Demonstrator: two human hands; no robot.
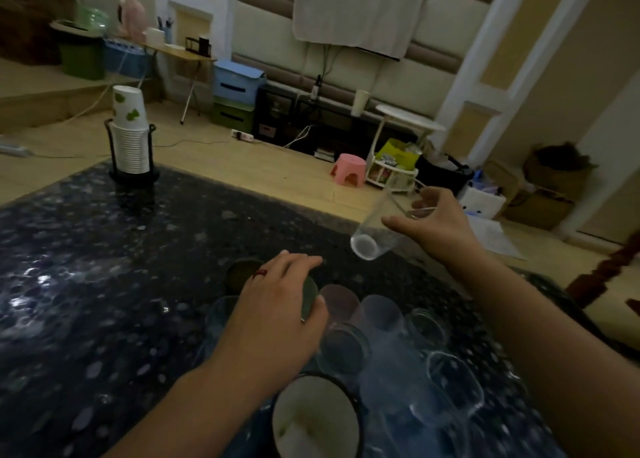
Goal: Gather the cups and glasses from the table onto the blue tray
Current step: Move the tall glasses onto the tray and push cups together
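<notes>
Right hand (438, 222) raised above the far edge of the dark speckled table (86, 284), fingers curled round the rim end of a clear glass (382, 223), which hangs tilted, base toward the camera and down. Left hand (277, 308) lower and nearer, palm down, fingers wrapped over the top of a green cup (309, 296); red ring (259, 273) on one finger. Just right of that hand, a cluster of clear and tinted glasses (381, 322) standing close together, several touching. Nearest the camera, a white mug with a dark rim (317, 419), upright. Blue tray (249, 433) under the cluster only faintly visible in the dim light; edges hard to make out. At the table's far left corner, a black holder with a tall stack of paper cups (129, 135), well apart from both hands. On the floor beyond, a pink stool (349, 168).
</notes>
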